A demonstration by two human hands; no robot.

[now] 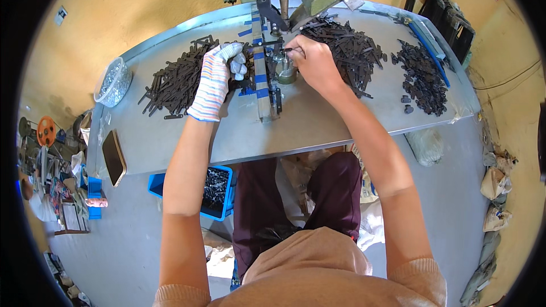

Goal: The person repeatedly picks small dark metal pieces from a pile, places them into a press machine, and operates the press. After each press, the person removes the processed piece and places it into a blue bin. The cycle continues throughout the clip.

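My left hand (218, 77), in a striped glove with grey fingertips, is over the inner edge of a pile of flat black strips (176, 79). Its fingers are curled, and what lies in them, if anything, is hidden. Bare and closed in a pinch, my right hand (314, 61) has a small dark piece (289, 49) between thumb and fingertips. It is beside the metal post of a bench press (284, 0), just below the press's ram. A narrow bar wrapped in blue tape (260, 71) runs between my hands. Under my right fingers stands a small greenish glass jar (286, 72).
Another heap of black strips (350, 51) lies right of the press, with smaller black parts (424, 77) farther right beside a blue strip (429, 51). A clear tub (112, 82) and a phone (114, 158) sit on the metal table's left side. Below is a blue bin (227, 193).
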